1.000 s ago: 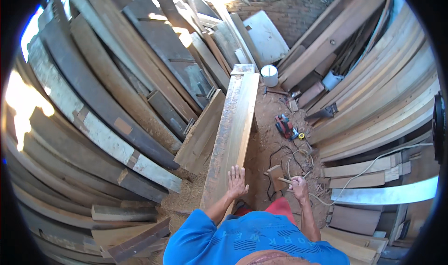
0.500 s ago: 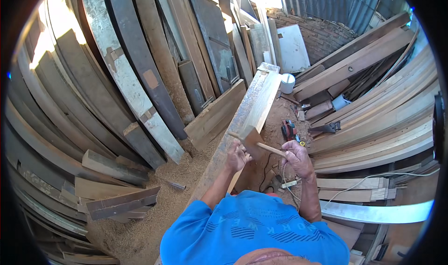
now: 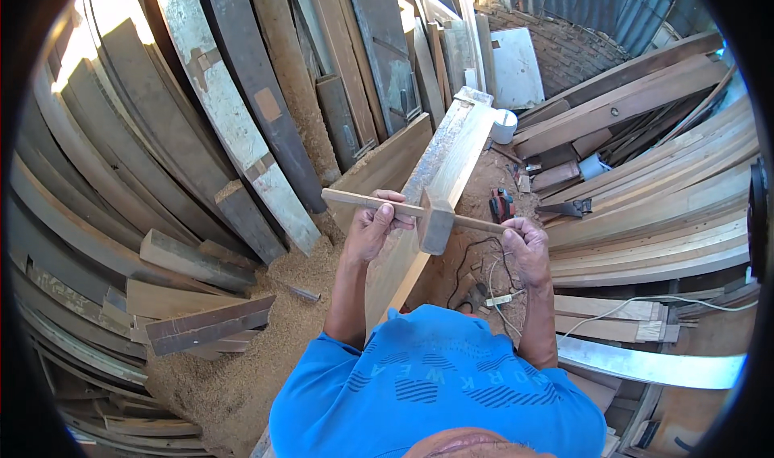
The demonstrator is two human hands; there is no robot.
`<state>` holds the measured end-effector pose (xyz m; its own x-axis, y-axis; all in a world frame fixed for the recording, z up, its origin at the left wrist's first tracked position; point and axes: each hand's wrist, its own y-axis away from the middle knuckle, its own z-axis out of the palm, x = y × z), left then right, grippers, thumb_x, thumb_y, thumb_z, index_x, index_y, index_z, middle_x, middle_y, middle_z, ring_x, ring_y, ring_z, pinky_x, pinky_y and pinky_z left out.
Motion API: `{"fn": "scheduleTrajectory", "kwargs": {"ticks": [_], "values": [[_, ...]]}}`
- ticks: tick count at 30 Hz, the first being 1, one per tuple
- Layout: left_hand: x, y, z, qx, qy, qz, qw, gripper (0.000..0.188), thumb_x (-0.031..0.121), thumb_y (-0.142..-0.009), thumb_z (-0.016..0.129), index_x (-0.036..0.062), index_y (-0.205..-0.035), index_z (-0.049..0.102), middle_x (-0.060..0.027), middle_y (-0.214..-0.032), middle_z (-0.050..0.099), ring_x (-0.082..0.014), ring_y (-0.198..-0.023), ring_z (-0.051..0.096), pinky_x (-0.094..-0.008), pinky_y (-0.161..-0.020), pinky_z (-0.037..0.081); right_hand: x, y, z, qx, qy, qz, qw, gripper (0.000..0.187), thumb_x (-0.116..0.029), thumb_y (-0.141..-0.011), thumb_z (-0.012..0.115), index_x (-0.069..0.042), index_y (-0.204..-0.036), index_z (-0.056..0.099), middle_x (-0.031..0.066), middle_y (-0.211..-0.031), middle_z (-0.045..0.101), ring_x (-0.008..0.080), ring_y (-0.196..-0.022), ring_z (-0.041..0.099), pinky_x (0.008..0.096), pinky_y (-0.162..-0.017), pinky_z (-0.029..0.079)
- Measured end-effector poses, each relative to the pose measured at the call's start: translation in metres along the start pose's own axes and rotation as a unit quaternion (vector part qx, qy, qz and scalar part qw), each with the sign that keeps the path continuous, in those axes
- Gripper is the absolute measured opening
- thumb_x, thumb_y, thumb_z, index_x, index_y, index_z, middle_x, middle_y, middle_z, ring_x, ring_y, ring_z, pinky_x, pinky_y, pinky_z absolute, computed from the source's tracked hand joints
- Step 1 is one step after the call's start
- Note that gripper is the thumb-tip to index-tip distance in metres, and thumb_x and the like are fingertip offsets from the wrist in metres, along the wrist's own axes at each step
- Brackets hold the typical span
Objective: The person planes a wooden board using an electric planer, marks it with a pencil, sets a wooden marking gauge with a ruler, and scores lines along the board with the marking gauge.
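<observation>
I hold a wooden marking gauge, a long thin stem run through a thick block [image 3: 436,226], crosswise in front of my chest. My left hand [image 3: 376,231] is closed round the stem to the left of the block, thumb on top. The stem's left end sticks out past those fingers. On the other side, my right hand [image 3: 526,253] pinches the stem's right end. The gauge is above a long pale wooden board [image 3: 461,153], which runs away from me on a narrow, dusty bench; the block hides part of it.
Tall planks [image 3: 234,111] lean along the left, with sawdust [image 3: 306,293] at their feet. Stacked boards [image 3: 661,224] fill the right. A red power tool [image 3: 501,206], cables and a saw handle [image 3: 568,208] lie right of the bench. A white bucket [image 3: 504,126] stands at its far end.
My left hand, open beside the block before, now grips the stem. The gauge has turned more crosswise, with more stem showing on the left. My right hand has moved slightly right.
</observation>
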<state>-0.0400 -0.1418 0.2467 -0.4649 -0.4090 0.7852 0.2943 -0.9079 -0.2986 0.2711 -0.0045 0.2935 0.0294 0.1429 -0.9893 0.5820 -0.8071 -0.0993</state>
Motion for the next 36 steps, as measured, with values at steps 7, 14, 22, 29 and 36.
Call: {"fn": "scheduleTrajectory", "kwargs": {"ticks": [7, 14, 22, 29, 36], "values": [[0.031, 0.013, 0.017, 0.051, -0.024, 0.030, 0.998, 0.035, 0.004, -0.100, 0.062, -0.0020, -0.133, 0.052, -0.0228, -0.122, 0.068, -0.0317, -0.106, 0.073, -0.0419, -0.091, 0.065, -0.009, -0.015, 0.001, 0.002, -0.010, -0.018, 1.000, 0.019, -0.018, -0.099, 0.070, -0.001, -0.108, 0.070, -0.0044, -0.083, 0.061, 0.0039, -0.076, 0.053, 0.0214, -0.069, 0.043], [0.035, 0.020, 0.011, 0.069, -0.042, 0.068, 0.994, 0.032, -0.002, -0.099, 0.061, -0.0037, -0.131, 0.055, -0.0238, -0.121, 0.070, -0.0322, -0.108, 0.073, -0.0434, -0.093, 0.064, -0.001, -0.021, 0.006, -0.007, -0.089, -0.016, 0.996, 0.020, -0.017, -0.100, 0.069, 0.001, -0.110, 0.070, -0.0015, -0.087, 0.064, 0.0059, -0.077, 0.057, 0.0224, -0.072, 0.047], [0.034, 0.033, 0.015, 0.099, -0.057, 0.075, 0.991, 0.031, -0.003, -0.098, 0.062, -0.0054, -0.129, 0.057, -0.0233, -0.111, 0.072, -0.0290, -0.101, 0.075, -0.0407, -0.090, 0.065, 0.001, -0.014, 0.008, -0.033, -0.101, 0.006, 0.994, 0.026, -0.024, -0.100, 0.070, 0.001, -0.108, 0.070, -0.0006, -0.083, 0.063, 0.0065, -0.076, 0.056, 0.0228, -0.070, 0.044], [0.037, 0.034, 0.003, 0.189, -0.072, 0.071, 0.977, 0.027, 0.005, -0.101, 0.062, -0.0022, -0.128, 0.060, -0.0161, -0.104, 0.074, -0.0226, -0.092, 0.076, -0.0348, -0.080, 0.066, -0.002, -0.011, 0.000, -0.003, -0.008, -0.018, 1.000, 0.025, -0.022, -0.102, 0.066, 0.002, -0.108, 0.070, 0.0012, -0.084, 0.066, 0.0072, -0.075, 0.059, 0.0238, -0.070, 0.047], [0.026, 0.041, -0.034, 0.221, 0.014, 0.060, 0.973, 0.021, 0.005, -0.102, 0.062, 0.0014, -0.122, 0.063, -0.0144, -0.104, 0.074, -0.0235, -0.089, 0.076, -0.0325, -0.076, 0.067, -0.006, -0.004, 0.000, -0.037, -0.129, -0.015, 0.991, 0.032, -0.022, -0.107, 0.055, 0.005, -0.121, 0.064, 0.0119, -0.101, 0.074, 0.0166, -0.093, 0.073, 0.0301, -0.084, 0.058]]}}
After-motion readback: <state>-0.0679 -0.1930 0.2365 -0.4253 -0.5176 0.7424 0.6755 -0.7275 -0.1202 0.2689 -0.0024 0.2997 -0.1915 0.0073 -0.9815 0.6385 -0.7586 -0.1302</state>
